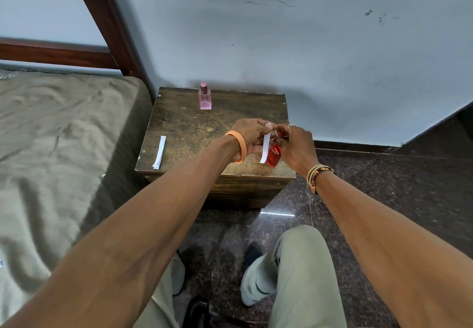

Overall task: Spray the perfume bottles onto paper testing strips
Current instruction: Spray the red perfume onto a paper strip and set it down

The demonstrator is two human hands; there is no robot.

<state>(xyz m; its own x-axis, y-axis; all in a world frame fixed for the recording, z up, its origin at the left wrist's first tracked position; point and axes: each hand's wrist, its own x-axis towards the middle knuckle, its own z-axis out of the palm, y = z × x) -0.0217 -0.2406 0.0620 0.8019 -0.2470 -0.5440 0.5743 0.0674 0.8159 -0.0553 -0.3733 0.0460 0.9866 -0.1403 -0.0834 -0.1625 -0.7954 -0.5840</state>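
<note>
Wooden bedside table (pixel 194 128): left hand (pixel 249 135) pinches a paper testing strip (pixel 266 146), hanging below the pinch; right hand (pixel 297 146) grips the red perfume bottle (pixel 273 157) just right of it. Likely the spraying step; next needs nozzle facing paper, then a press.

Orange wristband (pixel 243 146), woven bracelet (pixel 318 174), pale trousers (pixel 302 276).
</note>
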